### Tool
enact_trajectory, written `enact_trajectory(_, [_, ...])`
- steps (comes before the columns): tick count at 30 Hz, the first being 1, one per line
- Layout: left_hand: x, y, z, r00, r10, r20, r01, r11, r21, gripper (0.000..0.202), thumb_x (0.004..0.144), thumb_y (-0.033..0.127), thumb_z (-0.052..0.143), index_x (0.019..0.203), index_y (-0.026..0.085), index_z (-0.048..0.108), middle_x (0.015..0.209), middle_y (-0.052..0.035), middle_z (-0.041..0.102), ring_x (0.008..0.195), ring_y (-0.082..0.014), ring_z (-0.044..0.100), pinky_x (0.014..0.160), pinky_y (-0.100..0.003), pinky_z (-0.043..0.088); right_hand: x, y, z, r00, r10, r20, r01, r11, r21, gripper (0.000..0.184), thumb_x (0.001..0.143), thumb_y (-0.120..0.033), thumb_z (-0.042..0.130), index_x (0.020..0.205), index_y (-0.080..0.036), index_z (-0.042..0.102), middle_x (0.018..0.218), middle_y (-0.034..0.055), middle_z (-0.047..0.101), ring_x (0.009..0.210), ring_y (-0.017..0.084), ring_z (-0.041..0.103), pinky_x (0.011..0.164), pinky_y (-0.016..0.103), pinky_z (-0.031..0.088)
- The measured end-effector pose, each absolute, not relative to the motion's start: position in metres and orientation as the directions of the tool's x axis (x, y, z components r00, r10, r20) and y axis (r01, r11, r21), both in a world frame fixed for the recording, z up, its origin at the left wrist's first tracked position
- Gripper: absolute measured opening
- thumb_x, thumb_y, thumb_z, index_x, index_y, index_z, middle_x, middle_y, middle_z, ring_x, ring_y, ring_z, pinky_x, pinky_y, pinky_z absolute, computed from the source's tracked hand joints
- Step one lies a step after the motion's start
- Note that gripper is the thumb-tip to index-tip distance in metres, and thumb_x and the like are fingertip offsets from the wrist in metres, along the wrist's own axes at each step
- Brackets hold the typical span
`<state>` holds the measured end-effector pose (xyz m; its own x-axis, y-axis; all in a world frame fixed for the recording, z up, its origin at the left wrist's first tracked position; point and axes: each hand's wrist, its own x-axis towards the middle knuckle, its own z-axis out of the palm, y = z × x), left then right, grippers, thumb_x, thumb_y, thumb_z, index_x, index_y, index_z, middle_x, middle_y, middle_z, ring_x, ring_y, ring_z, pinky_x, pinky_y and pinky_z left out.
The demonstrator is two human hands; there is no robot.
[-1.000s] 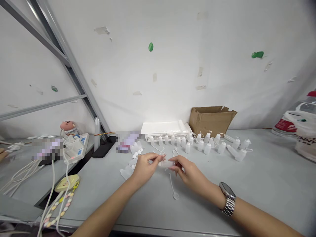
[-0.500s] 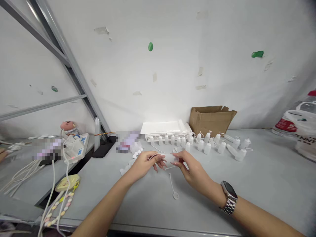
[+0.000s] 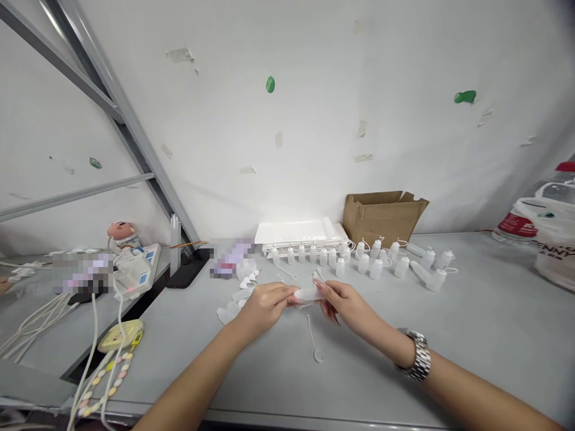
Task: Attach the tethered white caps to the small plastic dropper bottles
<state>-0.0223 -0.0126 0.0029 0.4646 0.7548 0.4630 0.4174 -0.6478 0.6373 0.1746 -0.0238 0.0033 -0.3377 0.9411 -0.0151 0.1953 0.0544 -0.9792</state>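
Between my two hands lies a small translucent white plastic bottle [image 3: 308, 294], held sideways above the grey table. My left hand [image 3: 268, 302] pinches its left end, and the fingertips cover whatever is there. The thumb and fingers of my right hand [image 3: 340, 299] are closed on its right end. Below the hands a loose white strap with a ring end [image 3: 318, 355] rests on the table. Another ringed strap [image 3: 293, 276] lies behind my left hand. Loose white plastic pieces [image 3: 229, 312] are scattered to the left of that hand.
Several capped small bottles [image 3: 375, 269] stand at the back right, some tilted or lying. Behind them are a stack of white flat packs [image 3: 296, 232] and a cardboard box [image 3: 385, 218]. Cables [image 3: 94, 335] and a power strip [image 3: 144, 272] occupy the left; a bagged jug [image 3: 557, 239] stands far right.
The bottle has turned in my hands and sits slightly lower. My right wrist has rotated, with its fingers shifting along the bottle's end. The view has moved slightly.
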Motion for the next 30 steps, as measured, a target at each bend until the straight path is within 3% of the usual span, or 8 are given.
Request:
enact_trajectory(3, [-0.022,-0.013,0.001,0.495,0.724,0.48,0.417,-0.683,0.6,0.031,0.079,0.015,0.048,0.102,0.025,0.065,0.083,-0.007,0.07,0.076,-0.0176,0.062,0.07,-0.027,0.046,0.174,-0.02,0.002,-0.388,0.914,-0.122,0.101,-0.089,-0.991,0.049,0.078,-0.061,0.038,0.06,-0.017,0.048,0.047,-0.0033,0.046,0.037,0.007,0.038,0.04,0.022,0.031])
enact_trajectory(6, [-0.02,-0.011,0.003,0.396,0.816,0.422,0.416,-0.569,0.71,0.022,0.077,0.024,0.055,0.093,0.025,0.069,0.082,-0.0064,0.07,0.077,-0.0183,0.062,0.073,-0.027,0.046,0.175,-0.018,0.004,-0.359,0.925,-0.125,0.041,-0.119,-0.992,0.049,0.075,-0.062,0.044,0.06,-0.016,0.051,0.047,-0.0031,0.046,0.038,0.007,0.039,0.04,0.022,0.031])
enact_trajectory(8, [-0.018,-0.009,0.007,0.267,0.918,0.295,0.343,-0.376,0.861,0.024,0.075,0.035,0.057,0.091,0.022,0.069,0.082,-0.0077,0.07,0.077,-0.0198,0.063,0.072,-0.029,0.049,0.177,-0.018,0.007,-0.321,0.94,-0.117,0.0,-0.123,-0.992,0.048,0.074,-0.061,0.046,0.061,-0.015,0.052,0.047,-0.0032,0.047,0.039,0.007,0.04,0.041,0.022,0.032])
enact_trajectory(10, [-0.016,-0.006,0.013,0.182,0.981,0.073,0.184,-0.107,0.977,0.04,0.075,0.046,0.052,0.098,0.016,0.065,0.083,-0.0115,0.07,0.076,-0.023,0.065,0.069,-0.033,0.051,0.179,-0.017,0.01,-0.3,0.949,-0.101,-0.051,-0.121,-0.991,0.049,0.074,-0.061,0.046,0.062,-0.015,0.053,0.047,-0.0029,0.048,0.04,0.007,0.04,0.042,0.021,0.032])
enact_trajectory(12, [-0.016,-0.005,0.019,0.199,0.97,-0.138,0.009,0.139,0.99,0.052,0.076,0.051,0.047,0.106,0.01,0.059,0.084,-0.0154,0.07,0.076,-0.0255,0.066,0.069,-0.037,0.053,0.181,-0.017,0.013,-0.313,0.946,-0.078,-0.09,-0.111,-0.99,0.049,0.075,-0.06,0.045,0.062,-0.014,0.054,0.048,-0.0024,0.049,0.042,0.007,0.041,0.044,0.021,0.032])
enact_trajectory(14, [-0.015,-0.004,0.022,0.26,0.935,-0.242,-0.125,0.281,0.952,0.053,0.077,0.049,0.049,0.11,0.008,0.055,0.089,-0.0179,0.069,0.08,-0.0254,0.066,0.074,-0.037,0.052,0.18,-0.019,0.014,-0.346,0.936,-0.064,-0.098,-0.104,-0.99,0.048,0.076,-0.059,0.046,0.062,-0.014,0.055,0.049,-0.0019,0.049,0.043,0.007,0.041,0.046,0.022,0.033])
enact_trajectory(22, [-0.017,0.001,0.016,0.207,0.959,-0.193,-0.411,0.264,0.872,0.023,0.077,0.021,0.057,0.096,0.007,0.062,0.105,-0.0162,0.064,0.099,-0.0212,0.06,0.083,-0.027,0.05,0.174,-0.023,0.013,-0.307,0.945,-0.114,-0.015,-0.124,-0.992,0.047,0.075,-0.059,0.047,0.062,-0.014,0.056,0.047,-0.0021,0.048,0.042,0.008,0.042,0.047,0.023,0.035])
enact_trajectory(30, [-0.021,0.004,0.014,0.154,0.969,-0.191,-0.409,0.239,0.881,0.019,0.072,0.016,0.063,0.09,0.009,0.065,0.098,-0.0128,0.068,0.091,-0.0194,0.063,0.082,-0.026,0.051,0.173,-0.025,0.013,-0.324,0.94,-0.105,0.039,-0.098,-0.994,0.051,0.073,-0.063,0.044,0.063,-0.015,0.054,0.048,-0.0018,0.05,0.043,0.009,0.043,0.048,0.024,0.037])
